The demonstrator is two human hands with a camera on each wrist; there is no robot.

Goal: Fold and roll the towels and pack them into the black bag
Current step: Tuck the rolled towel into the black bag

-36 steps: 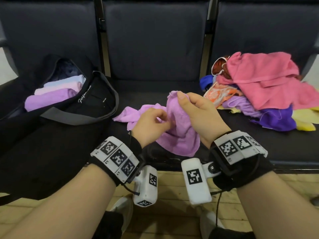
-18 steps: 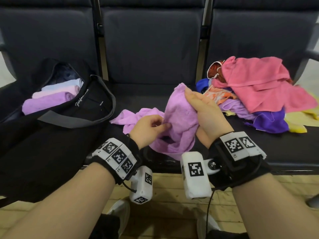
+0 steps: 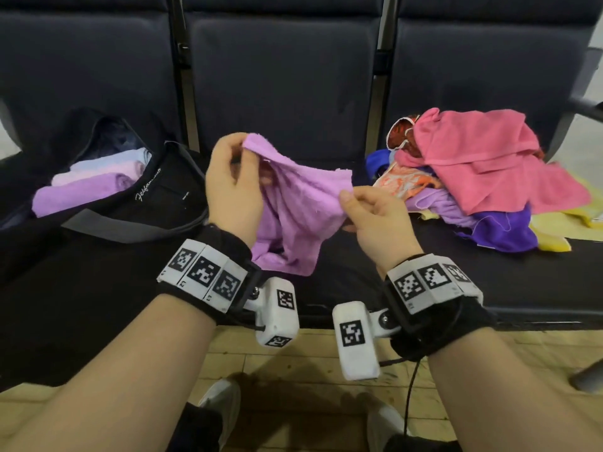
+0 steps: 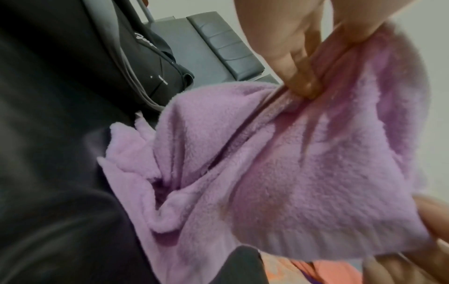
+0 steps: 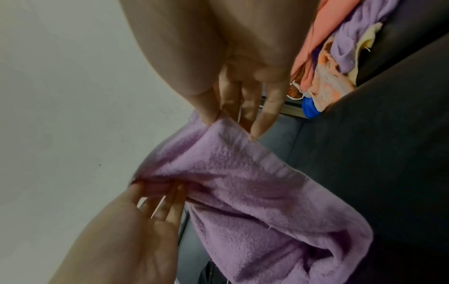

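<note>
The left hand [image 3: 233, 187] pinches one upper corner of a lilac towel [image 3: 293, 207] and the right hand [image 3: 375, 216] pinches its other upper edge between thumb and forefinger, so the cloth hangs between the two hands above the middle seat of the dark bench [image 3: 352, 275], its lower folds bunched and drooping toward the seat. To the left, the black bag [image 3: 169, 197] sits open on the bench with its grey strap [image 3: 130, 231] lying across the front; three rolled towels [image 3: 88, 187], purple, pink and pale blue, lie side by side inside it. To the right, well apart from the held towel, a loose heap of towels [image 3: 483, 177] covers the next seat, a large pink one on top of purple, yellow, orange-patterned and blue pieces. Nothing lies between the hands and the bag's opening.
</note>
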